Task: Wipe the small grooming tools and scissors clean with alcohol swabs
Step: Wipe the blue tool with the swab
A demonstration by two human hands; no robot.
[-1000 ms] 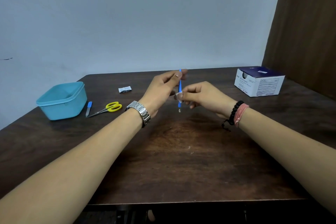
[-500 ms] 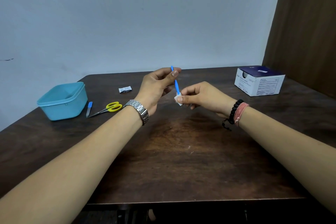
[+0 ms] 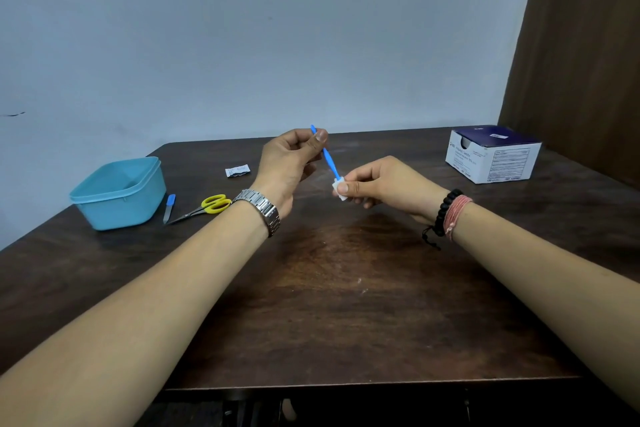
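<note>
Slim blue plastic grooming stick [image 3: 327,157] is held in the air above the dark wooden surface [image 3: 346,288], tilted, upper end toward the far wall. Its upper part is pinched between thumb and curled fingers of the left hand [image 3: 289,163]. Its lower end is wrapped in a small folded white alcohol swab [image 3: 338,188], which is pinched by thumb and forefinger of the right hand [image 3: 377,184]; the remaining fingers are curled under. The metal tip is hidden inside the swab.

Handling, as judged: the stick is very light, stiff and narrow, and probably slick once wetted. It is best gripped on the plastic shaft well above the swab, so that it can be drawn or twisted through the fold. The tip may be sharp, so the swab should be squeezed from the sides only. The swab is soft, damp and easily bunched.

Elsewhere on the surface, at left: a teal plastic tub [image 3: 119,192]; just beside it a small blue-handled tool [image 3: 169,207] and yellow-handled scissors [image 3: 204,208], both lying flat and apparently awaiting wiping. A torn white sachet [image 3: 237,170] lies farther back. A white-and-navy swab box [image 3: 493,154] stands at far right.
</note>
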